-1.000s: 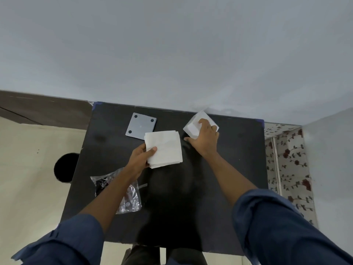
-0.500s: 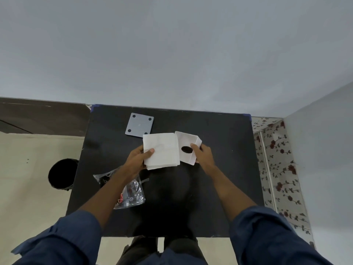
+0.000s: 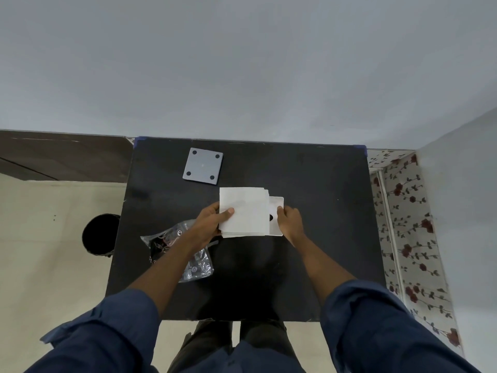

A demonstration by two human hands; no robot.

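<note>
This looks like a plain room in a home. A small black tabletop point(image 3: 309, 184) stands against a bare grey wall point(image 3: 242, 76). Right of the tabletop runs a rose-patterned wall covering point(image 3: 403, 211). Left of it a black bin point(image 3: 98, 235) stands on a beige floor point(image 3: 40, 238), with a dark wood panel point(image 3: 61, 157) behind.

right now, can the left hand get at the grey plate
Probably yes, once it lets go: the left hand grips the paper stack, and the grey plate lies flat just beyond it on the table, nothing on top of it.
</note>
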